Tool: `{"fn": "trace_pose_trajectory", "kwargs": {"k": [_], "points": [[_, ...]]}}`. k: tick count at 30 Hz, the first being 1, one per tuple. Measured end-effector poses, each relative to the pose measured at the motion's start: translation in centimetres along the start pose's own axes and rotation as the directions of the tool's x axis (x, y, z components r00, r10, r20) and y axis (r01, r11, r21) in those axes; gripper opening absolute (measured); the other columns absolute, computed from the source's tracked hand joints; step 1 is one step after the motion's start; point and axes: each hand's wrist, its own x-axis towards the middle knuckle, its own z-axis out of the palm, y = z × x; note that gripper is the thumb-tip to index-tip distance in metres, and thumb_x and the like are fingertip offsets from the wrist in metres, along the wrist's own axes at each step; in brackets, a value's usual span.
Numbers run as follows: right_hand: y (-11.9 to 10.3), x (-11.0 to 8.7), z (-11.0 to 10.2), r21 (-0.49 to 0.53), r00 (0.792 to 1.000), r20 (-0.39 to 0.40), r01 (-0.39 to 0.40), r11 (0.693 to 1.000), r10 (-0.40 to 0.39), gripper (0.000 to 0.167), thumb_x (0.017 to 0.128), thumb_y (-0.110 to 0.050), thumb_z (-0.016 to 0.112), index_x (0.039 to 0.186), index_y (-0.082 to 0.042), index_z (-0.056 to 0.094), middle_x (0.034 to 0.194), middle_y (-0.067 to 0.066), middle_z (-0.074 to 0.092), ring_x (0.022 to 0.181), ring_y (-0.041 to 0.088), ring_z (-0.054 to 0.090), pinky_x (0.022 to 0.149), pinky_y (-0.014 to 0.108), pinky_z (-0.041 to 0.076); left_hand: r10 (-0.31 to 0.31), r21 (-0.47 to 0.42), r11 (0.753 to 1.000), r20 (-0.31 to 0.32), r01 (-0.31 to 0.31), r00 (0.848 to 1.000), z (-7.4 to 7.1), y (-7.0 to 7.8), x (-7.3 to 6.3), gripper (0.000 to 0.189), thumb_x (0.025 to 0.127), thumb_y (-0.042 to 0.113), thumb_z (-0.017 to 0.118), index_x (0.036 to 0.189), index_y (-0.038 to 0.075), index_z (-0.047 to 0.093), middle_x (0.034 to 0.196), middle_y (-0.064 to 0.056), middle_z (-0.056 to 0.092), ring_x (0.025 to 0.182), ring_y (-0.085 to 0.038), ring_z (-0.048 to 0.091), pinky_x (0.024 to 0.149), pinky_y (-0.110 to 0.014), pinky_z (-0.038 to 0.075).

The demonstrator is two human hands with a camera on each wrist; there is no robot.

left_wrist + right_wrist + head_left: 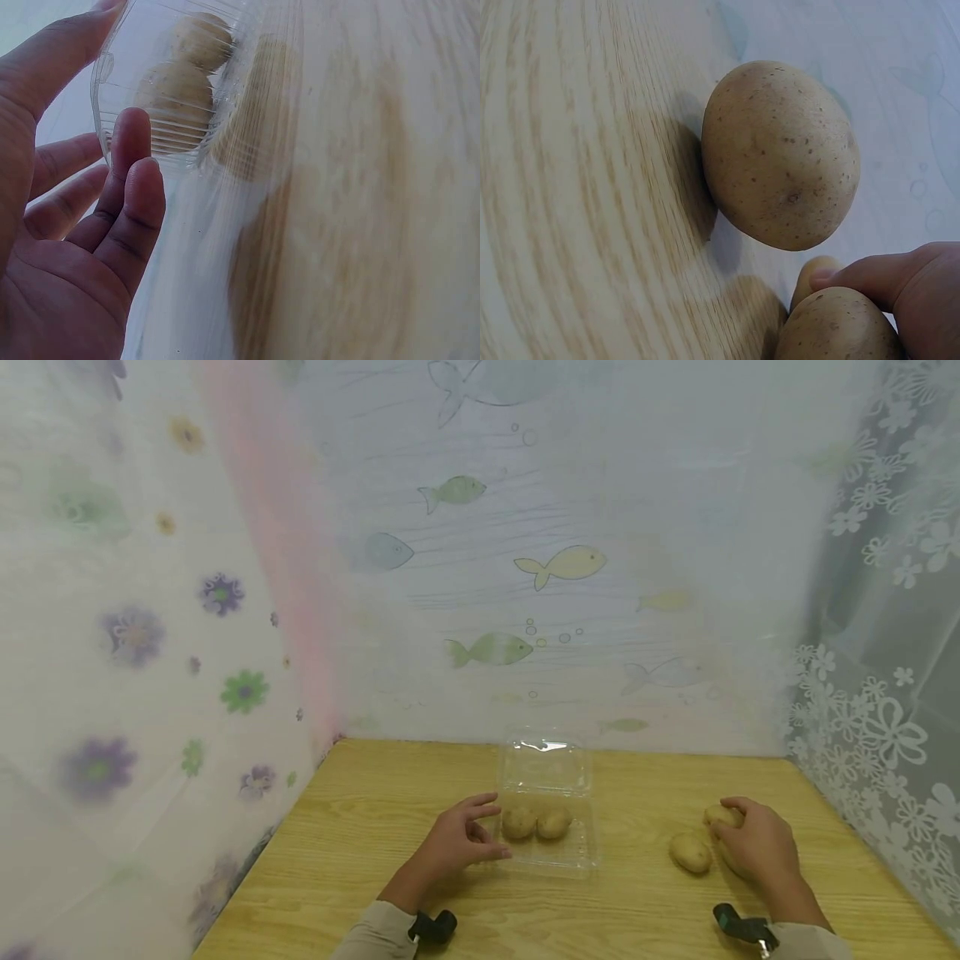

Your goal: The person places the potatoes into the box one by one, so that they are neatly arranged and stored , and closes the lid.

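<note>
Grip before lift

On the yellow wood-grain worktop (622, 910), a clear plastic clamshell (551, 857) is flanked by the left hand (453, 839), fingers parted, nothing clasped. At right, the far tan oval potato (721, 814) is pinched by the right hand (761, 843); its widest part should be gripped.

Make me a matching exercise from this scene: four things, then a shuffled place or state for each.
1. Left hand
2. Right hand
3. Clear container
4. Fish-patterned sheet

A. Lid up, two potatoes inside
B. Behind the table
C. Touching a loose potato
D. At the container's left side

Pairs: 1-D; 2-C; 3-A; 4-B
</note>
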Motion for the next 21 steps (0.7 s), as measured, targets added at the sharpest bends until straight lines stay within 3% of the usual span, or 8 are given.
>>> {"fn": "trace_pose_trajectory", "kwargs": {"k": [21], "points": [[-0.54, -0.22, -0.35, 0.023, 0.999, -0.044, 0.022, 0.999, -0.021, 0.057, 0.095, -0.029, 0.07, 0.14, 0.002, 0.058, 0.142, 0.038, 0.052, 0.124, 0.063, 0.047, 0.093, 0.071, 0.044, 0.0, 0.005, 1.0, -0.004, 0.0, 1.0, -0.01, 0.0, -0.04, 0.076, 0.083, 0.032, 0.09, 0.148, 0.01, 0.057, 0.162, 0.002, 0.043, 0.087, -0.01, 0.072, 0.079, -0.023, 0.058]]}}
